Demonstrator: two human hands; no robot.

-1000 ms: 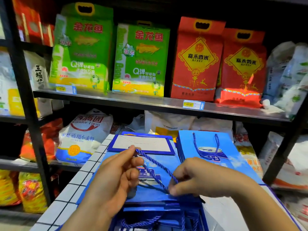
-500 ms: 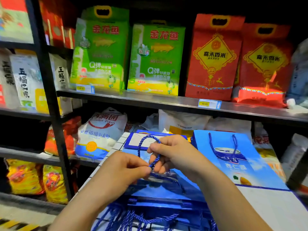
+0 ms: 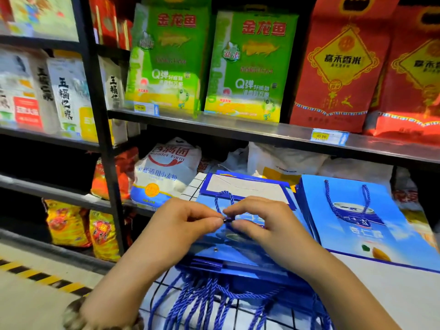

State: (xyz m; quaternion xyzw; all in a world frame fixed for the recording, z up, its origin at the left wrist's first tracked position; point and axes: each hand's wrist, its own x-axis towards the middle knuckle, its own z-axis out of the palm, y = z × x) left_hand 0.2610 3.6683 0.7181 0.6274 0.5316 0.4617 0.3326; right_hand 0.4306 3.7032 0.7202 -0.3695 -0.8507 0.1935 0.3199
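Centrally, a blue cord (image 3: 224,192) is pinched at its dark tip between thumb and forefinger of the left hand (image 3: 181,225), and again just beside that by the fingertips of the right hand (image 3: 264,222). Its loop is seen arched on the far side of both hands. Underneath, a flat blue paper bag (image 3: 214,256) is laid on the white table (image 3: 404,294), with a stack of like bags (image 3: 357,234) just to its right.

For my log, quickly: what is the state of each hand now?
Left hand: pinches the blue cord.
Right hand: pinches the same cord.
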